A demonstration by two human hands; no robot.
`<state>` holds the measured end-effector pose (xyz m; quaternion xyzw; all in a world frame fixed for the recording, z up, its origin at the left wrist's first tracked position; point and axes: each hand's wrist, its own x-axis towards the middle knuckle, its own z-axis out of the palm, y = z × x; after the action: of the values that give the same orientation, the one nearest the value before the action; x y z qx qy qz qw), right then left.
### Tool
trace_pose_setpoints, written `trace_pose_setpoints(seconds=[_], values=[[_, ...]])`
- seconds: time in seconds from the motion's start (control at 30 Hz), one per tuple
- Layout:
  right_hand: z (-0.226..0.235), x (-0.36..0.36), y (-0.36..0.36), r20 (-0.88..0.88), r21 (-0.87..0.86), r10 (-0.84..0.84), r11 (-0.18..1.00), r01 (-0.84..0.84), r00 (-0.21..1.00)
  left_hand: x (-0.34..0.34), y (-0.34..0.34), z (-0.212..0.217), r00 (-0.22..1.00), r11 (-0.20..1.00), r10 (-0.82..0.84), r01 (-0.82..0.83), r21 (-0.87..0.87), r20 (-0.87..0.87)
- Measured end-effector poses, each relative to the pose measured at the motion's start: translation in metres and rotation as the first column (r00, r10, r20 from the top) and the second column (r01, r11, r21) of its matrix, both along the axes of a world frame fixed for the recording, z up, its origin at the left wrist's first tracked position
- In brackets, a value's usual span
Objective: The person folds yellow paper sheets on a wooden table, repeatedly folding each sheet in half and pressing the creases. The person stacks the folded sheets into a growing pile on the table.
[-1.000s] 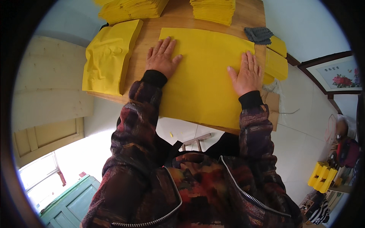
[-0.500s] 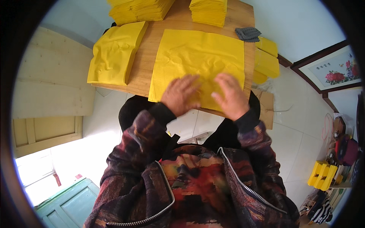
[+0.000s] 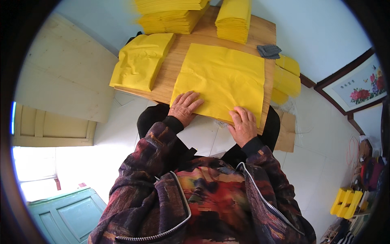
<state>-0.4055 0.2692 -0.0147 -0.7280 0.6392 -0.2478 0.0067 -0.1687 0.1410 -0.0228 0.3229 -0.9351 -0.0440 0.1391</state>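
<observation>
A large square yellow paper sheet (image 3: 223,75), creased across its surface, lies on the wooden table. My left hand (image 3: 185,107) rests on the sheet's near left edge, its fingers stretched out over the paper. Near the right end of that same edge, my right hand (image 3: 243,124) touches the paper with its fingertips, fingers slightly bent and apart from the thumb. Whether more sheets lie beneath the top one cannot be made out.
Left of the sheet lies a rumpled yellow paper stack (image 3: 140,61). Taller yellow stacks (image 3: 172,18) and a narrower folded stack (image 3: 233,20) stand at the table's far side. A grey cloth (image 3: 269,51) lies by the right edge. Yellow bundles (image 3: 287,79) sit beyond it.
Both hands have come down from over the sheet to its near edge, the right one lower than before. The paper looks flatter. The whole view has shifted slightly.
</observation>
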Motion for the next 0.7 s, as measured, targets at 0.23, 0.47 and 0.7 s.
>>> trace_pose_setpoints(seconds=[0.23,0.47,0.7], values=[[0.014,0.002,-0.008,0.176,0.037,0.017,0.999,-0.024,0.984,-0.007,0.001,0.040,0.990,0.972,0.059,-0.086,0.217,0.131],[0.002,0.024,-0.077,-0.010,0.193,-0.064,0.979,0.065,0.998,-0.092,-0.025,0.009,0.993,0.957,0.111,-0.120,0.265,0.050],[-0.014,-0.004,-0.037,-0.057,0.187,-0.141,0.971,0.150,0.988,-0.054,-0.028,-0.009,0.974,0.977,0.192,-0.201,0.075,0.120]])
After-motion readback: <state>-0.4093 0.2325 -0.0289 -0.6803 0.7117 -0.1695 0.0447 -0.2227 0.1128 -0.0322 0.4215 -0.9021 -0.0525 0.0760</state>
